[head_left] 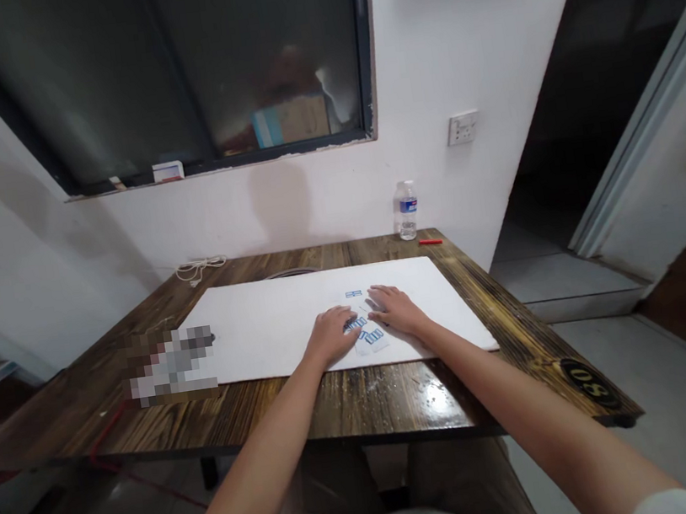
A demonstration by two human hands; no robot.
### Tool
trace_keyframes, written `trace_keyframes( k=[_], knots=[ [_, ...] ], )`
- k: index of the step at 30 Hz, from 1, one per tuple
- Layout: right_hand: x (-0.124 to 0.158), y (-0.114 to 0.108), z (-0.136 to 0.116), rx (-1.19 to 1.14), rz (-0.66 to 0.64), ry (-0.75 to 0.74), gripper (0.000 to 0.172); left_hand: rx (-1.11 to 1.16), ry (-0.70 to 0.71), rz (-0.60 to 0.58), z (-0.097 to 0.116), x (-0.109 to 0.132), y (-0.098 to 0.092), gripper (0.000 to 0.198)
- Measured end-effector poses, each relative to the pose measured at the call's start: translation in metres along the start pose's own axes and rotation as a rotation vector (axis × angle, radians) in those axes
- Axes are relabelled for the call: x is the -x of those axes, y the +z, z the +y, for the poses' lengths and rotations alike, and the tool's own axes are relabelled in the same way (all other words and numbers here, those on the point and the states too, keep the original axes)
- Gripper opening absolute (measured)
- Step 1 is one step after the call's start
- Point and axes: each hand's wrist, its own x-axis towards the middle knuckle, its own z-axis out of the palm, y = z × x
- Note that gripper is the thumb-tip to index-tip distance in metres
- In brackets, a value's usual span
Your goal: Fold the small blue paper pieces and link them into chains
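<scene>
1. My left hand [330,335] lies palm down on the white board [264,329], its fingers stretched out and loosely apart, not pinching anything. The fingertips sit on or right against the blue-printed cards [369,337], though I can't tell exactly which.
2. My right hand [392,310] lies flat just beside them, its fingers also open and empty, angled in toward the left hand.
3. The cards lie scattered between both hands, near the board's near edge, with one set apart on the far side.
4. From here, a light, flat touch looks right - the cards seem thin, and pressing hard could skid them across the smooth board.
5. The board rests on a dark wooden counter [362,395]; a water bottle [406,211] and a red marker [430,241] stand off at the far right.
</scene>
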Motion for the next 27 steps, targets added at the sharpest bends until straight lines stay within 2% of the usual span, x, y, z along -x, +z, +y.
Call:
trace_keyframes(
  k=[3,6,8,11,14,16,18,21,24,27],
  knots=[
    [0.001,-0.003,0.002,-0.087,0.039,-0.049,0.067,-0.006,0.044,-0.035,-0.001,0.001,-0.002,0.039],
    [0.003,-0.007,0.003,-0.140,0.005,-0.166,0.091,-0.037,0.045,-0.094,-0.001,0.001,-0.002,0.046],
    [0.004,-0.008,0.003,-0.128,-0.021,-0.181,0.100,-0.064,0.040,-0.132,0.000,0.000,-0.001,0.053],
    [0.003,-0.007,0.003,-0.104,-0.015,-0.113,0.089,-0.073,0.007,-0.124,0.002,0.000,-0.002,0.061],
    [0.003,-0.007,0.003,-0.122,0.064,-0.072,0.065,-0.035,-0.040,-0.038,0.003,0.000,-0.003,0.053],
    [0.004,-0.009,0.002,-0.136,0.069,-0.107,0.043,-0.016,-0.044,-0.020,0.003,0.001,-0.004,0.046],
    [0.005,-0.010,0.001,-0.132,0.020,-0.159,0.033,-0.025,-0.015,-0.050,0.003,0.002,-0.004,0.045],
    [0.008,-0.009,-0.003,-0.056,-0.037,-0.122,0.038,-0.074,0.031,-0.116,0.003,0.003,-0.002,0.055],
    [0.010,-0.007,-0.007,0.028,-0.054,-0.035,0.051,-0.109,0.025,-0.175,0.002,0.003,0.000,0.063],
    [0.012,-0.008,-0.010,0.035,-0.047,-0.010,0.054,-0.112,0.014,-0.197,0.002,0.003,0.000,0.066]
  ],
)
